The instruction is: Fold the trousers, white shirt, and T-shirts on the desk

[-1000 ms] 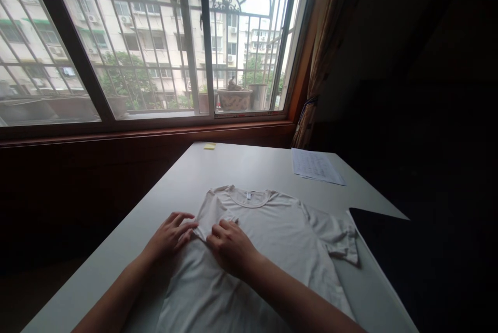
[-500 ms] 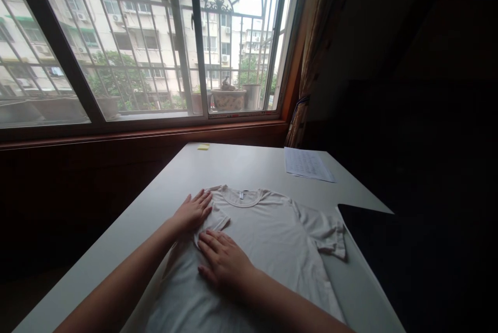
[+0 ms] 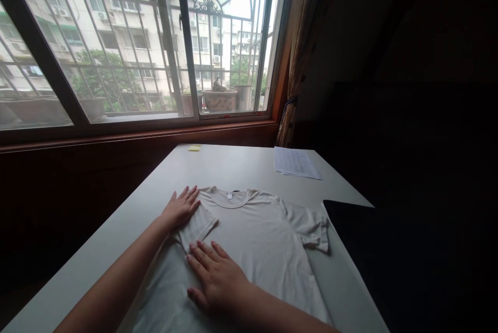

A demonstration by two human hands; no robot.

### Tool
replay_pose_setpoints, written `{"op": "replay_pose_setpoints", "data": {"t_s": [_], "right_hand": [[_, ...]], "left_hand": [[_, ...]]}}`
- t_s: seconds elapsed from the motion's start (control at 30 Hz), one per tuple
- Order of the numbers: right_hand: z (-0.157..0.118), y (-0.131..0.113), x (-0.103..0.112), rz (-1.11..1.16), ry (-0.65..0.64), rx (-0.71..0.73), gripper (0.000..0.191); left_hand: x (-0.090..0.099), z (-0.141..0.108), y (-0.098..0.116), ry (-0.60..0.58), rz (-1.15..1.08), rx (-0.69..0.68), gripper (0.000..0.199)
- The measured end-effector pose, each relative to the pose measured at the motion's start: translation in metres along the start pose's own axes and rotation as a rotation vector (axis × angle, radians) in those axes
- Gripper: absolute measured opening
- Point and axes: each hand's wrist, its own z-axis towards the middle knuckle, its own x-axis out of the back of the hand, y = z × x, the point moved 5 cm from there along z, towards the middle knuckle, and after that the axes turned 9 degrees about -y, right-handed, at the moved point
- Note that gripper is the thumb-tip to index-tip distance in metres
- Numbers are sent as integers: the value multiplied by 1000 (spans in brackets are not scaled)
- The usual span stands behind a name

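Note:
A white T-shirt (image 3: pixel 264 239) lies spread on the white table, its neckline toward the window. Its left sleeve is folded inward over the body, while the right sleeve sticks out to the side. My left hand (image 3: pixel 181 207) rests flat on the shirt's left shoulder edge, fingers extended. Lower down, my right hand (image 3: pixel 220 276) lies with fingers spread on the shirt's body, just below the folded sleeve's hem. Both forearms cover parts of the shirt's lower half.
The white table (image 3: pixel 233 164) carries a yellow sticky note pad (image 3: pixel 194 148) and printed papers (image 3: pixel 298 163) at its far end. A dark flat object (image 3: pixel 350 229) borders the right side. Beyond stand a barred window (image 3: pixel 128 42) and a tied curtain (image 3: pixel 288 115).
My right hand has slid slightly down the shirt, its fingers more spread. The folded sleeve shows more fully and flatter. The whole view has shifted a little.

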Motion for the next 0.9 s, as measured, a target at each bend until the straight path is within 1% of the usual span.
{"op": "replay_pose_setpoints", "data": {"t_s": [0.2, 0.4, 0.5, 0.6, 0.67, 0.73, 0.8, 0.83, 0.9], "right_hand": [[2, -16, -3, -46, 43, -4, 64], [7, -31, -20, -19, 61, -7, 65], [7, -35, -28, -10, 67, -17, 66], [6, -35, -26, -14, 83, -19, 67], [4, -25, -12, -45, 142, -53, 64], [1, -2, 9, -93, 240, -144, 57], [-4, 33, 32, -139, 325, -294, 55], [-7, 54, 42, -150, 348, -406, 55], [-15, 96, 56, -156, 347, -614, 58]], "left_hand": [[0, -11, -8, -16, 15, 4, 65], [-4, -30, -17, -32, 30, -5, 66], [-2, -37, -16, -16, 44, -10, 66], [1, -39, -8, 26, 68, -28, 63], [1, -38, 3, 69, 80, -63, 61], [0, -36, 16, 112, 79, -99, 60], [-4, -32, 27, 139, 65, -104, 61], [-6, -30, 31, 142, 56, -91, 63], [-9, -24, 36, 140, 40, -57, 64]]}}
